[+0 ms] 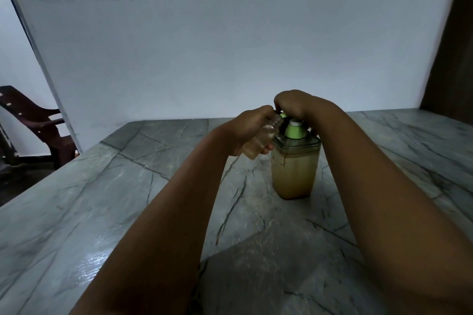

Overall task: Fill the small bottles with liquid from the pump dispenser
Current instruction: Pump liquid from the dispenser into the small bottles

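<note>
Left hand [249, 126] grip clamped on small bottle [262, 139], tilted, mouth at pump dispenser [294, 161] spout; right hand [294, 105] closed over pump head; risk: mouth slips off spout, liquid spills down dispenser onto tabletop [128, 199].

No readable text, labels, brands, numbers, or signs anywhere

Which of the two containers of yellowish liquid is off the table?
The small bottle, held tilted in the left hand with its mouth at the pump spout. The big dispenser stands on the table.
</note>
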The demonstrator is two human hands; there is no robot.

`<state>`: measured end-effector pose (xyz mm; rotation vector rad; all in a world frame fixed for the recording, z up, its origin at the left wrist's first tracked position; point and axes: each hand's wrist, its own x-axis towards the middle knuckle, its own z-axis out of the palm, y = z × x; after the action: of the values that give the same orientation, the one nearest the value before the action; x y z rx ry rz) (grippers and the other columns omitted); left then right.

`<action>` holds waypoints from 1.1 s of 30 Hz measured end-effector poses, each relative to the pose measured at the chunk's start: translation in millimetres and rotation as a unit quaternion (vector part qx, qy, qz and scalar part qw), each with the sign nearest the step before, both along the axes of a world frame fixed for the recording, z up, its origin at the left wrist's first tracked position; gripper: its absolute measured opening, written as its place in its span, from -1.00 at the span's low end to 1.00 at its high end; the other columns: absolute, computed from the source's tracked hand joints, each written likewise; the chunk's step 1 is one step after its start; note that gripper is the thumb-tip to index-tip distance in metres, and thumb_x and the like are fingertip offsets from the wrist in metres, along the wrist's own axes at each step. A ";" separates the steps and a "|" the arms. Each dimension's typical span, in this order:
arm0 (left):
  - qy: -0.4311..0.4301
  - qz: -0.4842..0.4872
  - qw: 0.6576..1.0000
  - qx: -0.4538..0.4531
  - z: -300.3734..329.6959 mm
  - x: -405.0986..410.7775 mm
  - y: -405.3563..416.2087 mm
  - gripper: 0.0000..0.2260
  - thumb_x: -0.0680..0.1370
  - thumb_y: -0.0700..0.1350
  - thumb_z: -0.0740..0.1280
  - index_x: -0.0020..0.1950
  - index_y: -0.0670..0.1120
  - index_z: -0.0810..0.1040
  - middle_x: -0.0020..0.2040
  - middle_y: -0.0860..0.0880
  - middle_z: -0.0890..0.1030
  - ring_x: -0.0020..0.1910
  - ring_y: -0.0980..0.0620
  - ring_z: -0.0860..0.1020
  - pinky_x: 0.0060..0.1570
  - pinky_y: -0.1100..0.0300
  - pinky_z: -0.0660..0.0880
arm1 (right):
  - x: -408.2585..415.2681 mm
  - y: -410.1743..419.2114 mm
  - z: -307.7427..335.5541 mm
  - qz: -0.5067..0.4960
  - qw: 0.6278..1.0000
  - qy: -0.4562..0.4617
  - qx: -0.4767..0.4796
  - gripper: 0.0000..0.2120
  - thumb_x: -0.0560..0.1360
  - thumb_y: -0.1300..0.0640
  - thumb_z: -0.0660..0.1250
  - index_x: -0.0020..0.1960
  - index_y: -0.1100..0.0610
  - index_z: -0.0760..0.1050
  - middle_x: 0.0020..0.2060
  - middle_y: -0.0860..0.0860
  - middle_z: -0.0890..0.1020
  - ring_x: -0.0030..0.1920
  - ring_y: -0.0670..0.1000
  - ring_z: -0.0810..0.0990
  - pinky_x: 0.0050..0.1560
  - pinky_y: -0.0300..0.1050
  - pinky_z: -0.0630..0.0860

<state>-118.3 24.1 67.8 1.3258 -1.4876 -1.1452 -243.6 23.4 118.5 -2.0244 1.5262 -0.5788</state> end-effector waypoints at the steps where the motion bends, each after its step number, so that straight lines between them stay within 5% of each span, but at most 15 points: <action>1: 0.000 -0.003 1.000 -0.001 -0.1 0.5 -0.4 -0.76 0.57 -0.04 0.15 -0.03 -0.18 0.51 -0.34 -0.11 0.54 -0.42 -0.02 0.53 -0.41 0.21 0.46 | -3.0 1.2 1.3 -0.001 1.000 -0.019 0.002 -0.76 0.57 0.29 0.01 -0.27 0.17 0.16 -0.40 0.08 0.28 -0.43 0.02 0.21 -0.37 -0.21 0.17; 5: 0.007 -0.007 1.000 0.007 -0.4 2.2 -0.3 -0.74 0.59 -0.02 0.12 -0.01 -0.18 0.50 -0.34 -0.12 0.54 -0.40 -0.03 0.53 -0.40 0.19 0.46 | -7.5 5.2 5.3 -0.011 0.999 -0.041 0.021 -0.80 0.58 0.16 0.04 -0.21 0.19 0.25 -0.37 0.11 0.37 -0.39 0.07 0.31 -0.29 -0.13 0.30; 12: 0.011 0.000 1.000 0.012 0.3 0.6 -0.8 -0.74 0.59 -0.03 0.13 -0.04 -0.19 0.49 -0.34 -0.12 0.54 -0.43 -0.02 0.53 -0.43 0.21 0.47 | -2.7 1.0 -0.7 -0.001 1.000 -0.010 -0.004 -0.72 0.54 0.30 0.04 -0.35 0.18 0.20 -0.42 0.10 0.31 -0.44 0.03 0.22 -0.38 -0.22 0.19; 22: 0.009 -0.007 1.000 0.009 0.0 1.1 0.5 -0.75 0.59 -0.03 0.10 -0.05 -0.17 0.49 -0.34 -0.12 0.53 -0.40 -0.03 0.51 -0.40 0.19 0.45 | -6.2 5.1 6.1 -0.012 0.999 -0.044 0.030 -0.83 0.58 0.08 0.06 -0.08 0.16 0.31 -0.30 0.08 0.37 -0.34 0.07 0.35 -0.24 -0.11 0.34; 25: 0.008 -0.003 1.000 0.006 -0.3 1.7 -0.3 -0.75 0.59 -0.04 0.12 -0.06 -0.17 0.49 -0.33 -0.13 0.52 -0.40 -0.04 0.51 -0.41 0.20 0.46 | -4.0 6.2 5.5 -0.005 1.000 -0.018 0.025 -0.86 0.57 0.17 0.06 -0.06 0.23 0.32 -0.34 0.10 0.39 -0.37 0.06 0.33 -0.22 -0.11 0.34; 30: 0.008 -0.001 1.000 0.009 -0.1 2.5 -0.9 -0.73 0.58 -0.03 0.13 0.00 -0.21 0.49 -0.34 -0.12 0.53 -0.42 -0.03 0.53 -0.44 0.22 0.47 | -1.5 4.9 0.5 0.013 1.000 0.015 0.001 -0.74 0.56 0.26 0.05 -0.29 0.21 0.33 -0.40 0.09 0.40 -0.43 0.02 0.32 -0.38 -0.22 0.26; 33: 0.011 -0.002 1.000 0.005 0.7 1.5 0.6 -0.75 0.59 -0.04 0.13 0.00 -0.20 0.49 -0.34 -0.11 0.53 -0.42 -0.02 0.52 -0.44 0.23 0.47 | -1.8 3.8 0.6 0.009 1.000 0.003 0.009 -0.79 0.56 0.22 0.06 -0.23 0.22 0.34 -0.39 0.08 0.41 -0.42 0.02 0.31 -0.36 -0.21 0.26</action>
<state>-116.8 24.7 68.5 1.3133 -1.4720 -1.1666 -245.3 27.3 119.1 -2.0262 1.5101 -0.5507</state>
